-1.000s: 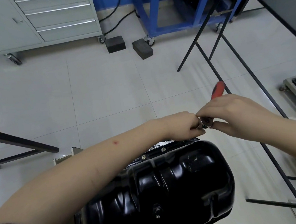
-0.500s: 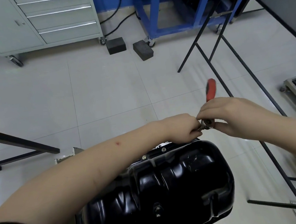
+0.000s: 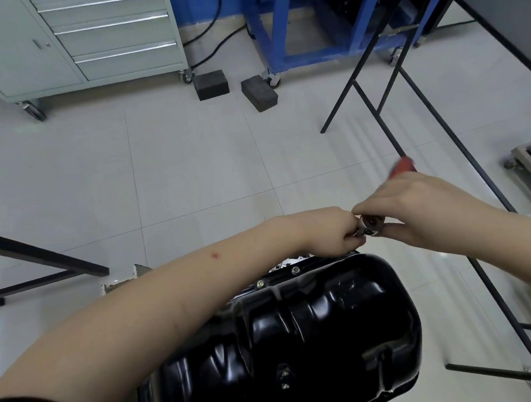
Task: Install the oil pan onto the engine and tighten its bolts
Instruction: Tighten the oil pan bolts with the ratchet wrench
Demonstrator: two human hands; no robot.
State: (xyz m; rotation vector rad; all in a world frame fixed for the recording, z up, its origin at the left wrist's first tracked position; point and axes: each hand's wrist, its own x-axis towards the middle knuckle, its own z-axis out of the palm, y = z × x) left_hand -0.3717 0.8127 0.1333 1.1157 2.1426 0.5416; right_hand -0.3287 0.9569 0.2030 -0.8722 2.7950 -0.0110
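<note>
Oil pan (image 3: 306,336) sits on the engine, bottom centre, black and glossy. Two bolts (image 3: 278,276) are seated along its far-left flange.

Both hands work the far edge of the pan. Right hand (image 3: 420,210) is wrapped round a ratchet (image 3: 372,224); its red handle (image 3: 402,166) sticks out far-right and is blurred, so probably mid-swing. Left hand (image 3: 335,231) is curled, fingertips pinching at the ratchet head to steady it. The bolt under the socket is hidden.

Likely step: tightening a far-edge bolt. To do it well:
- keep the socket square on the bolt, left hand pressing down
- short, even swings
- snug all bolts before final torque, working crosswise, so the flange seats flat
</note>
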